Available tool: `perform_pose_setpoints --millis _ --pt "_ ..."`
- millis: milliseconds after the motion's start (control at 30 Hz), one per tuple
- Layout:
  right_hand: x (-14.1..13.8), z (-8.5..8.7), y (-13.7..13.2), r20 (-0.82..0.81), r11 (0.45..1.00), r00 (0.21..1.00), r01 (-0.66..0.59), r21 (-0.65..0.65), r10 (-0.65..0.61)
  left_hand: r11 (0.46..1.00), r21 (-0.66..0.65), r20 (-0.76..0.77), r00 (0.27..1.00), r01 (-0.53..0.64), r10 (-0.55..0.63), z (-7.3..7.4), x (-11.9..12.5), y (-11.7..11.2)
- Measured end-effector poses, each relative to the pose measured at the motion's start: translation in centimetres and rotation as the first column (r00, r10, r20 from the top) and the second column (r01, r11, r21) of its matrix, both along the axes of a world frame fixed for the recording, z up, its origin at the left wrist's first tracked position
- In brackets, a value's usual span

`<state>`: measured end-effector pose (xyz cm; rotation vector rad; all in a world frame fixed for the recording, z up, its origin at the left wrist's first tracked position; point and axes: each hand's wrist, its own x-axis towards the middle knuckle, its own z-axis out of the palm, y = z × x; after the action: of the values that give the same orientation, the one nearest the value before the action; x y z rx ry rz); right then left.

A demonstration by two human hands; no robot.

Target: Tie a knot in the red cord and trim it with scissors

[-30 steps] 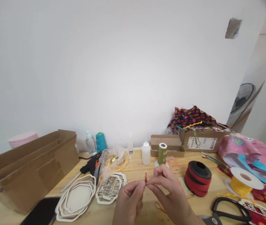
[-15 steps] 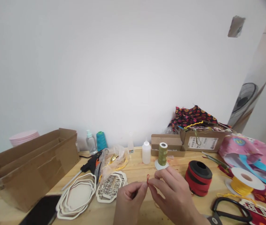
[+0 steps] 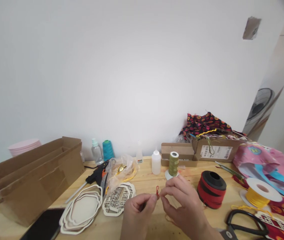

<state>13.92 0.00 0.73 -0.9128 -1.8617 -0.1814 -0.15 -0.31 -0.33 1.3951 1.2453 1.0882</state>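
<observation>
My left hand (image 3: 138, 215) and my right hand (image 3: 183, 206) meet low in the middle of the view, above the wooden table (image 3: 147, 181). Between the pinched fingertips of both hands is a thin red cord (image 3: 157, 191), with a small loop sticking up. An olive green thread spool (image 3: 173, 164) stands just behind my right hand. A red ribbon roll (image 3: 211, 190) lies to its right. Pale wooden cut-out frames (image 3: 118, 200) lie left of my left hand.
A long open cardboard box (image 3: 31, 176) is at the left. A black glue gun (image 3: 96, 175), a white squeeze bottle (image 3: 156, 162), a teal spool (image 3: 108, 150), a yellow cord reel (image 3: 260, 193), black scissors (image 3: 247, 223), a phone (image 3: 44, 226) and small boxes with patterned fabric (image 3: 207, 123) surround the hands.
Both hands have stayed together on the red cord, with small finger shifts. The loop has moved slightly to the right. The view has shifted a little.
</observation>
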Motion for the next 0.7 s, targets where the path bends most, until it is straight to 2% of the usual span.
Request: perform_pose_setpoints --millis 167,367,533,700 --pt "0.20 0.05 -0.24 -0.065 0.998 0.996 -0.064 -0.028 0.063 0.998 0.053 -0.039 0.999 -0.023 0.025 0.03 0.00 0.01" --pt "-0.22 0.29 -0.47 0.041 0.999 0.999 -0.001 0.044 -0.001 0.989 0.146 -0.100 0.995 0.007 0.008 -0.39 0.09 -0.04" --pt "-0.39 0.16 -0.58 0.104 0.993 0.992 0.067 0.093 -0.077 0.985 0.171 -0.138 0.990 0.020 0.004 -0.50 0.13 0.08" --pt "-0.54 -0.15 -0.46 0.090 0.994 0.992 0.082 0.069 -0.088 0.975 0.220 -0.194 0.980 0.007 0.037 -0.41 0.21 -0.12"
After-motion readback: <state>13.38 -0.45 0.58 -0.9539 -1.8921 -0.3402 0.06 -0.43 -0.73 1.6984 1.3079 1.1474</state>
